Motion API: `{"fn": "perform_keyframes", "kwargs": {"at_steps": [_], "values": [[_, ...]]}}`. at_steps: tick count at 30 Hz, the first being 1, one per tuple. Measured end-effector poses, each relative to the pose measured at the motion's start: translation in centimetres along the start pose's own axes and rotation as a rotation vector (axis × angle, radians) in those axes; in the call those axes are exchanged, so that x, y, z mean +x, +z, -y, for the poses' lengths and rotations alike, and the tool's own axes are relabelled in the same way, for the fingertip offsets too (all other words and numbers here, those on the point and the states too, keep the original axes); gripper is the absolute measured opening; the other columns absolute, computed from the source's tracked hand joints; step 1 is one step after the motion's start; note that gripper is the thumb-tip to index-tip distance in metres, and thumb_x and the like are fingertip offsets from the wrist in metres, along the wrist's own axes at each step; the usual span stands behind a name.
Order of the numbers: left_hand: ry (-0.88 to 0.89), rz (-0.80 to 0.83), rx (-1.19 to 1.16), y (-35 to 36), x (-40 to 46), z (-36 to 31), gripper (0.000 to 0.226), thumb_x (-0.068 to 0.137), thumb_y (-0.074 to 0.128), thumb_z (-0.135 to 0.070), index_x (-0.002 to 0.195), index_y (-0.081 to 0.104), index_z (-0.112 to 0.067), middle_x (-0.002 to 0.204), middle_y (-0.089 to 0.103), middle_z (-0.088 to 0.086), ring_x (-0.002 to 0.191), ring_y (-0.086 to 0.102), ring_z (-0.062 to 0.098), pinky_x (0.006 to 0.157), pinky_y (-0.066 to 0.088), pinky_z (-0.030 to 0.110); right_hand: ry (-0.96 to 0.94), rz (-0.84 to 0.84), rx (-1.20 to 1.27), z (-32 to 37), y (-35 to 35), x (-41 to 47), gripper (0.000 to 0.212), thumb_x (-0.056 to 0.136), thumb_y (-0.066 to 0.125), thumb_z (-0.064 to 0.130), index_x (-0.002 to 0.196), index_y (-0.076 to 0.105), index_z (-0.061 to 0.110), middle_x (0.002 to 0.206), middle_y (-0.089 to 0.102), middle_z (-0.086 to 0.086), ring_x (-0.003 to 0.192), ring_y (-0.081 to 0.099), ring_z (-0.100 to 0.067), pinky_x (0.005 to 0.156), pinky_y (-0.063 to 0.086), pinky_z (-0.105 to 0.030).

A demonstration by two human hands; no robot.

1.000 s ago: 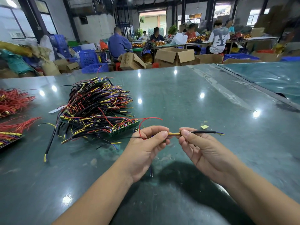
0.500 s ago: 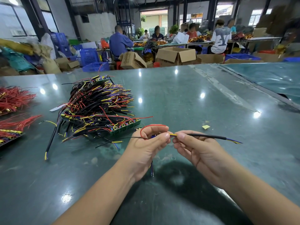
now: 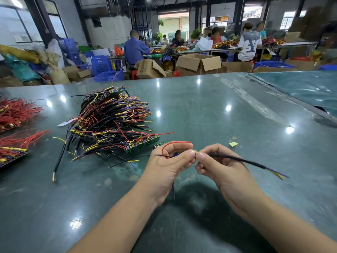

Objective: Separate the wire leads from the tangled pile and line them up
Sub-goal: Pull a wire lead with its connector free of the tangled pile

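my left hand (image 3: 168, 168) and right hand (image 3: 221, 168) both pinch one black-sheathed wire lead (image 3: 237, 159) above the glossy green table (image 3: 209, 110), the tangled multicoloured wire pile (image 3: 111, 121) at ten o'clock.

The two hands now meet fingertip to fingertip, the gap seen a second ago closed. The black cable (image 3: 237, 159) slides farther out past the right hand (image 3: 220, 167), its split end drooping lower. A red wire (image 3: 175, 143) now arches over the left hand (image 3: 169, 161).
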State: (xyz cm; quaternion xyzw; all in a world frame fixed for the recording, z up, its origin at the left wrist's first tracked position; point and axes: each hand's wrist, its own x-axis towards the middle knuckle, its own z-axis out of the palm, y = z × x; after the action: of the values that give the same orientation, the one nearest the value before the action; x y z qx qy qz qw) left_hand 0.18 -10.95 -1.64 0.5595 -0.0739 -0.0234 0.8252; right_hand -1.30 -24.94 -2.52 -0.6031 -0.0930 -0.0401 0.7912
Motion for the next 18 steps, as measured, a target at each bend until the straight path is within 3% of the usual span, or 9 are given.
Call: {"fn": "perform_keyframes", "kwargs": {"at_steps": [4,10,14,18], "values": [[-0.046,-0.02,-0.014,0.5,0.2,0.2,0.01,0.083,0.063,-0.001,0.088,0.065,-0.009,0.07,0.07,0.005,0.062,0.066,0.01,0.058,0.052,0.016,-0.026,-0.081,0.016,-0.3,-0.4,0.4,0.013,0.065,0.071,0.025,0.069,0.069,0.014,0.069,0.068,-0.009,0.071,0.064,-0.016,0.068,0.053,-0.021],[-0.054,-0.01,-0.042,0.8,0.1,0.0,0.015,0.076,0.067,-0.018,0.088,0.066,-0.009,0.076,0.07,0.006,0.064,0.067,0.013,0.058,0.053,0.018,-0.016,-0.124,0.102,-0.4,-0.7,0.6,0.014,0.068,0.067,0.018,0.074,0.064,0.006,0.064,0.063,-0.006,0.062,0.06,-0.012,0.065,0.052,-0.02],[-0.062,-0.011,-0.037,0.3,0.3,-0.1,0.007,0.086,0.06,-0.008,0.088,0.067,-0.006,0.075,0.067,0.002,0.06,0.065,0.01,0.059,0.052,0.015,0.0,-0.169,0.209,0.0,-1.2,0.9,0.008,0.072,0.064,0.012,0.074,0.059,0.007,0.062,0.062,-0.003,0.059,0.06,-0.01,0.062,0.053,-0.019],[-0.018,0.04,-0.011,0.3,0.2,0.0,0.016,0.071,0.067,-0.014,0.085,0.072,-0.008,0.076,0.071,0.004,0.064,0.067,0.011,0.062,0.052,0.016,0.121,-0.108,0.297,-0.1,-0.9,0.9,0.014,0.083,0.056,-0.002,0.077,0.057,0.01,0.069,0.065,-0.008,0.06,0.063,-0.013,0.061,0.055,-0.02]]}}
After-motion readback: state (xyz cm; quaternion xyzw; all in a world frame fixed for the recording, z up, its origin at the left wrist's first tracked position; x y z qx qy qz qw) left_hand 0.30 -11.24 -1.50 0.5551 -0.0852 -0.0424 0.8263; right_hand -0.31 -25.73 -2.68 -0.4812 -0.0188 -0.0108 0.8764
